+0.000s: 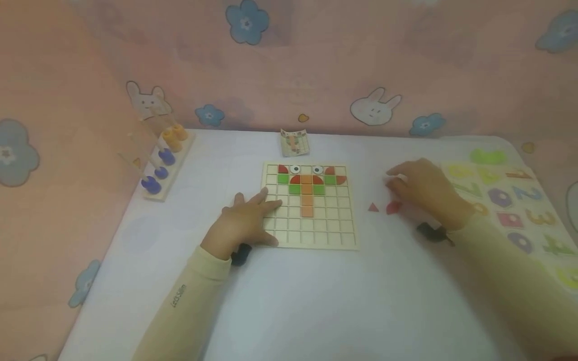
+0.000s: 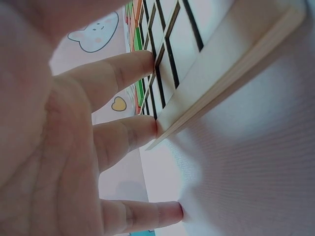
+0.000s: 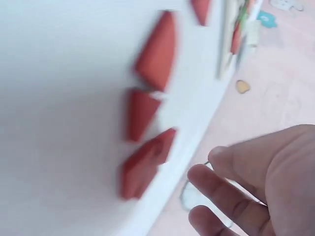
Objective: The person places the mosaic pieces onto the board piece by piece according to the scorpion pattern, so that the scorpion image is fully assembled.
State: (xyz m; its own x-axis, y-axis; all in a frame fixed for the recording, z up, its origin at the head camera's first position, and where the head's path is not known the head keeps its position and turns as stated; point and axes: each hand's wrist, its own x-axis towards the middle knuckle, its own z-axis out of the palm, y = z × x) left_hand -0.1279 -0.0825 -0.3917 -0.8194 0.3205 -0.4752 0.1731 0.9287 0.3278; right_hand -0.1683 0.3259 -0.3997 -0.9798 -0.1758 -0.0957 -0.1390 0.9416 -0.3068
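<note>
A pale wooden grid board (image 1: pixel 334 228) lies mid-table. Its upper cells hold red quarter-rounds, green squares (image 1: pixel 283 178), two eye discs (image 1: pixel 317 170) and a column of orange squares (image 1: pixel 307 200). My left hand (image 1: pixel 241 220) rests with spread fingers at the board's left edge; in the left wrist view two fingertips touch the board and another touches the table. My right hand (image 1: pixel 426 190) hovers right of the board, fingers loosely bent, holding nothing visible. Below it lie a red triangle (image 1: pixel 373 207) and other red pieces (image 1: pixel 393 207); the right wrist view shows several, including a red quarter-round (image 3: pixel 160 51).
Behind the board stands a small curled picture card (image 1: pixel 294 144). At the left is a peg stand (image 1: pixel 173 175) with blue and orange-yellow beads. A number puzzle board (image 1: pixel 515 201) lies at the right, under and beyond the right forearm, with a green piece (image 1: pixel 487 156) at its top.
</note>
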